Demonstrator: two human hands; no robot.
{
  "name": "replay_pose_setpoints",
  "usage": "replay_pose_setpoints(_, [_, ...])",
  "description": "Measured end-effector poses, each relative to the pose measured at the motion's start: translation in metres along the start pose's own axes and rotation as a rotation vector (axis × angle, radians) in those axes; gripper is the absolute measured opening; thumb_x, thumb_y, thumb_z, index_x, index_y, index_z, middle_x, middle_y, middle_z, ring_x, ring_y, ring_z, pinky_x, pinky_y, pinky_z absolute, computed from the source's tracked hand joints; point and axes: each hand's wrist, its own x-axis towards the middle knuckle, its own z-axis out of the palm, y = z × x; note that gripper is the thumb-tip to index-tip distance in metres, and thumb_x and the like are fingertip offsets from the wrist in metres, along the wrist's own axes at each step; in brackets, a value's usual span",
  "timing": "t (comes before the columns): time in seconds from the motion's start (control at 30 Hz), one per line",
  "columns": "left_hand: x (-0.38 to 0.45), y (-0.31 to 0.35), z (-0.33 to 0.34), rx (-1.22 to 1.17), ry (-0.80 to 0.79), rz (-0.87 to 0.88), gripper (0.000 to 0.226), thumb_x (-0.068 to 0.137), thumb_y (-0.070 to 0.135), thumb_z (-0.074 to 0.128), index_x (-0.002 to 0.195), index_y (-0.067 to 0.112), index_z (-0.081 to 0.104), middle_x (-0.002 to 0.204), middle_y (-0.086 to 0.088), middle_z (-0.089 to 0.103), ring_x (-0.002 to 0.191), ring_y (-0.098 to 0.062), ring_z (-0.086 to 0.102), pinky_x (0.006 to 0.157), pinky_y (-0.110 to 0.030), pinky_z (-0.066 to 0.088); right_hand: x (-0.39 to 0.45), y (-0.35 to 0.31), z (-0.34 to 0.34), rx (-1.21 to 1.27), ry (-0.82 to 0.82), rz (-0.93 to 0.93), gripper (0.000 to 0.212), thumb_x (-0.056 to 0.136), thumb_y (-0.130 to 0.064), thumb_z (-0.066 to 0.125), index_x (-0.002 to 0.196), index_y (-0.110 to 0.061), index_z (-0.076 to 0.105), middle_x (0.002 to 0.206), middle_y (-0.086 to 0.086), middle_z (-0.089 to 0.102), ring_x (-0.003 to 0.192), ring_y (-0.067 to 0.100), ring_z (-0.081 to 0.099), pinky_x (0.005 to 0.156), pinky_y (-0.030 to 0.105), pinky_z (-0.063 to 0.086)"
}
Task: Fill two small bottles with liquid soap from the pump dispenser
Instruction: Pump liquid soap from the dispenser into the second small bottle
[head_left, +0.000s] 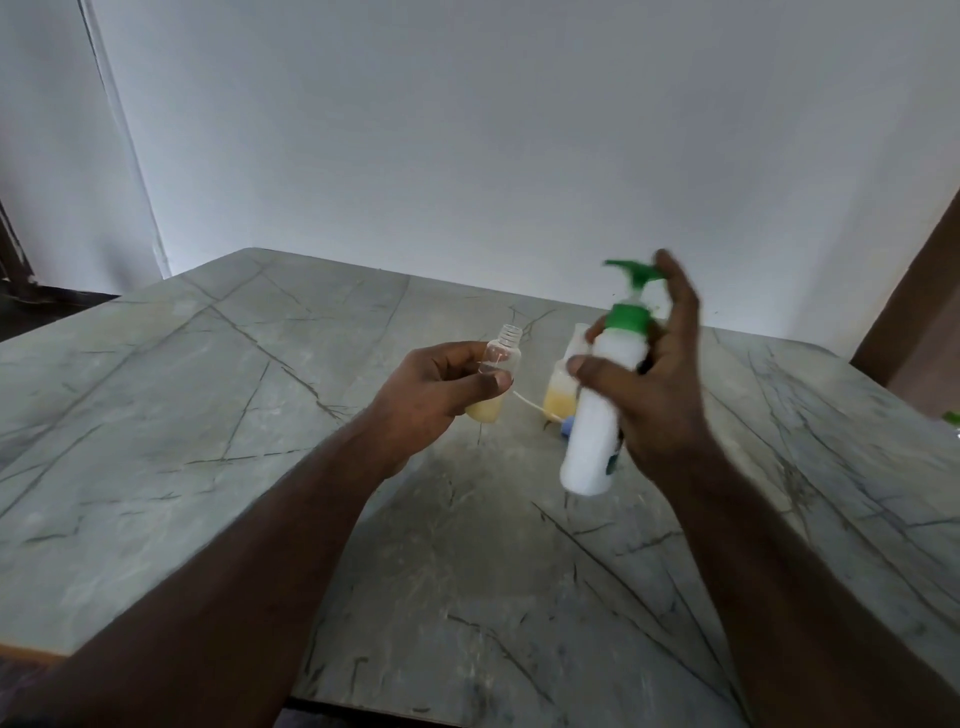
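Holding a small bottle (496, 374) in left grip (441, 387), pump dispenser (602, 395) in right grip (654, 374), over grey veined table (208, 415), white wall (467, 130) behind.

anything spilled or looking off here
Possibly. A pale yellowish streak runs between the small bottle in the left hand and the second bottle on the table. It looks like a string or smear of soap, though blur makes this uncertain.

Both hands raised, left hand (436, 387) curled, right hand (657, 374) gripping (index finger extended upward).
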Motion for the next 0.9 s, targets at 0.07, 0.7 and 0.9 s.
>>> replay_pose_setpoints(0.07, [0.000,0.000,0.000,0.010,-0.001,0.004,0.028,0.094,0.015,0.069,0.121,0.019,0.071,0.113,-0.003,0.077,0.107,-0.022,0.072,0.092,-0.040,0.060,-0.010,0.002,0.011,-0.096,-0.177,0.023,0.112,0.065,0.004,0.081,0.147,-0.046,0.025,0.115,0.013,0.059,0.088,0.024,0.067,0.070,0.046,0.061])
replay_pose_setpoints(0.7, [0.001,-0.002,-0.001,0.080,0.033,0.010,0.031,0.094,0.018,0.071,0.124,0.019,0.072,0.112,0.000,0.077,0.108,-0.020,0.072,0.099,-0.048,0.057,-0.009,0.000,0.014,-0.414,-0.291,0.056,0.107,0.067,-0.010,0.085,0.146,-0.043,0.022,0.114,-0.014,0.051,0.085,0.014,0.063,0.071,0.028,0.055])
replay_pose_setpoints(0.9, [0.000,-0.001,-0.001,0.098,0.040,0.012,0.031,0.093,0.020,0.071,0.124,0.019,0.073,0.110,0.000,0.077,0.105,-0.021,0.072,0.100,-0.050,0.056,-0.008,0.000,0.014,-0.455,-0.311,0.051,0.105,0.067,-0.012,0.085,0.146,-0.042,0.022,0.116,-0.015,0.049,0.088,0.013,0.062,0.069,0.020,0.051])
